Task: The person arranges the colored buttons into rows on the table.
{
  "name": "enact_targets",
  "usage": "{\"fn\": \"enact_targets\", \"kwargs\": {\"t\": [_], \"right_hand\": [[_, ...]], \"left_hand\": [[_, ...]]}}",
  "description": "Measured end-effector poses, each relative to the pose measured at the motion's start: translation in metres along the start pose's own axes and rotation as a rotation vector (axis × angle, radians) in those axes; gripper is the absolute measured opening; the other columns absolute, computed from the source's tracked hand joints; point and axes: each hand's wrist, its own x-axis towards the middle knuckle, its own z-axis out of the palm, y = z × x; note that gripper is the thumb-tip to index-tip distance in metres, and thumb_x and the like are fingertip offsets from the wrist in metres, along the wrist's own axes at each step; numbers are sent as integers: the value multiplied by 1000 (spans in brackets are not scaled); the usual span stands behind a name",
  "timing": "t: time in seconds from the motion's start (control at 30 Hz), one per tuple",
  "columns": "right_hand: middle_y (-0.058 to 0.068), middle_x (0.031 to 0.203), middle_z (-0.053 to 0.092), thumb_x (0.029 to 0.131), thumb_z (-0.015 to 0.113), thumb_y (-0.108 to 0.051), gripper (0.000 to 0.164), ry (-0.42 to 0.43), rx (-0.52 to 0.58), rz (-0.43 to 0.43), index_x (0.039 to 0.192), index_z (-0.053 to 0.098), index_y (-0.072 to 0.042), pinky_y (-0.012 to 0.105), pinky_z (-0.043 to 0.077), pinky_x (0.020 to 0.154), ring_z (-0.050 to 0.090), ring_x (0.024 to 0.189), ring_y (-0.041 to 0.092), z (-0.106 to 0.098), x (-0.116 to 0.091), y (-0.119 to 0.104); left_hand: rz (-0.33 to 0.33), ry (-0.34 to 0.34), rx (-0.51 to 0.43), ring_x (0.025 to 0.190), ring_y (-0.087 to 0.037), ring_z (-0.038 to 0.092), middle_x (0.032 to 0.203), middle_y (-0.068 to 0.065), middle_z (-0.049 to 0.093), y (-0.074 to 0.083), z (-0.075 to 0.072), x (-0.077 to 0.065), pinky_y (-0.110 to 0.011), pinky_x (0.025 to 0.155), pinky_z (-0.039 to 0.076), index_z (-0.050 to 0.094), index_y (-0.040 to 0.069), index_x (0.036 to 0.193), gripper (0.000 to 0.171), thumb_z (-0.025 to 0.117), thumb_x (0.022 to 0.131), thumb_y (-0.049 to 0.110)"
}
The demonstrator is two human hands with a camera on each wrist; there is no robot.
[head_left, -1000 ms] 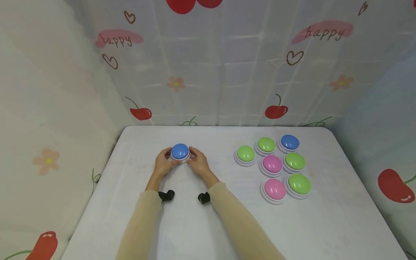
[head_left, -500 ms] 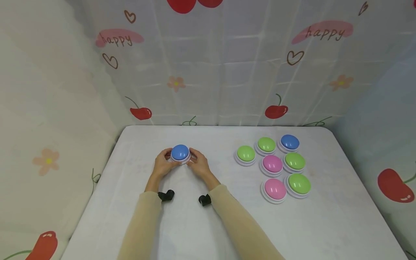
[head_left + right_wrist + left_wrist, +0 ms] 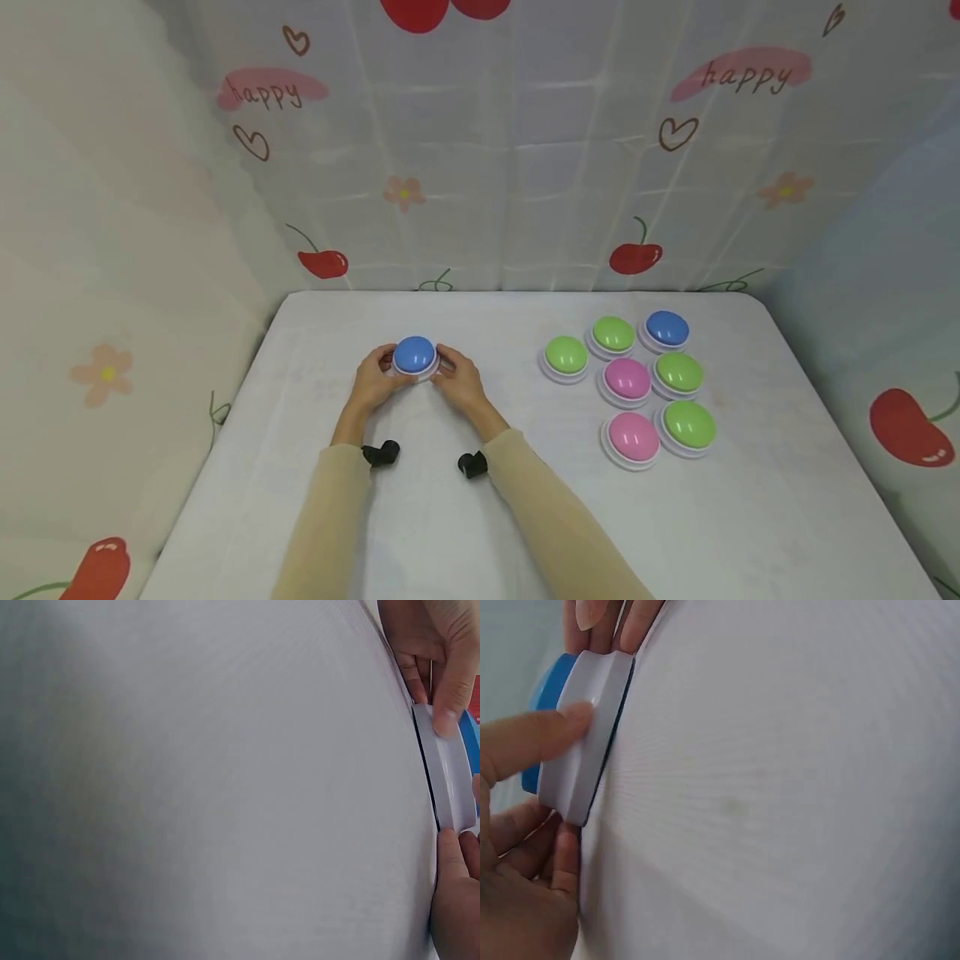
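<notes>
A round push button with a blue dome and a white base sits between both hands at the left middle of the table. My left hand grips its left side. In the left wrist view, that hand's thumb lies across the white base of the blue button. My right hand holds the other side, fingers bent around the base. The base's underside appears to meet the white cloth in both wrist views. In the right wrist view, the blue button is partly cut off at the edge.
To the right stands a loose cluster of similar buttons: several green ones, two pink ones and a blue one. The white-covered table ends at a printed curtain behind. Curtains also hang at both sides.
Both hands and the blue button between them have shifted very slightly towards the person. The grip stays the same, and the cluster on the right has not moved.
</notes>
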Motion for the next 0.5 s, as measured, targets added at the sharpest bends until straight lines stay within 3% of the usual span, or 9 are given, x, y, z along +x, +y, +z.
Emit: {"fn": "enact_targets", "kwargs": {"t": [0.13,0.3,0.4,0.5], "right_hand": [[18,142,52,85,65,1,57,59,37,45,141,49,-1,33,48,104,53,130,32,-11,-3,1],[16,136,59,86,68,-7,52,193,47,62,136,55,-1,39,51,101,57,125,32,-33,-19,-4],[18,131,61,85,69,-6,48,307,81,46,131,58,2,41,52,99,59,122,32,-47,-36,-12],[23,127,62,83,68,-1,44,472,122,-7,126,59,5,43,52,99,60,119,34,-61,-54,-14]], "left_hand": [[-10,-12,121,132,-40,43,143,-26,44,14,0,-3,-52,113,36,36,-3,146,84,80,76,10],[97,103,334,132,-47,36,142,-31,40,49,13,-16,-59,110,36,39,-6,144,86,82,71,10],[187,130,321,129,-46,39,138,-30,43,71,31,-24,-58,107,39,43,-5,142,83,83,70,8],[282,109,267,123,-43,45,132,-28,48,84,57,-28,-55,104,42,46,-4,140,79,82,71,8]]}}
